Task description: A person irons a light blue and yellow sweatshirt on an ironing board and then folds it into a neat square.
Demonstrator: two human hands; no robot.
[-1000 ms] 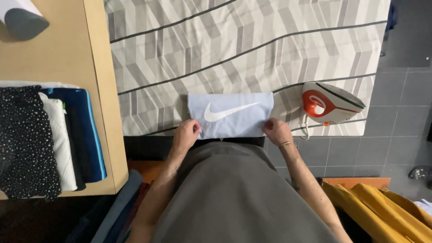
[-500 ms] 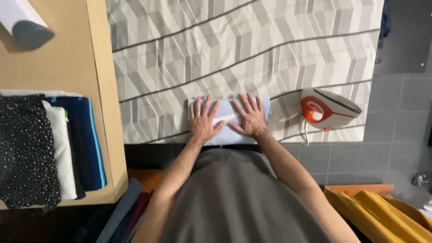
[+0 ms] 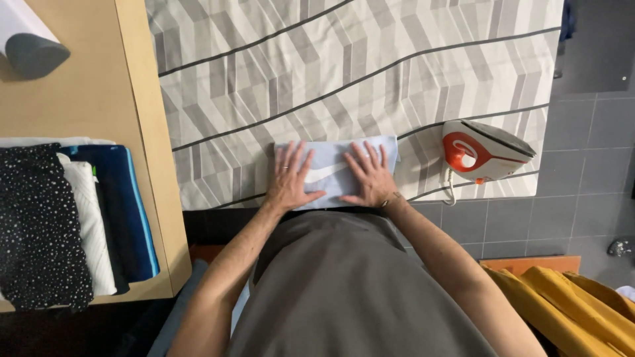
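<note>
Both my left hand (image 3: 289,178) and right hand (image 3: 370,177) lie flat, fingers spread, gripping nothing, on the folded light-blue garment (image 3: 334,170) at the frame's lower centre. Press evenly outward (iron (image 3: 486,151) stands to the right) so creases set.

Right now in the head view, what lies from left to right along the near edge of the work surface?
Stack of folded clothes → left hand → right hand, both flat on the folded light-blue garment → red and white iron.
</note>
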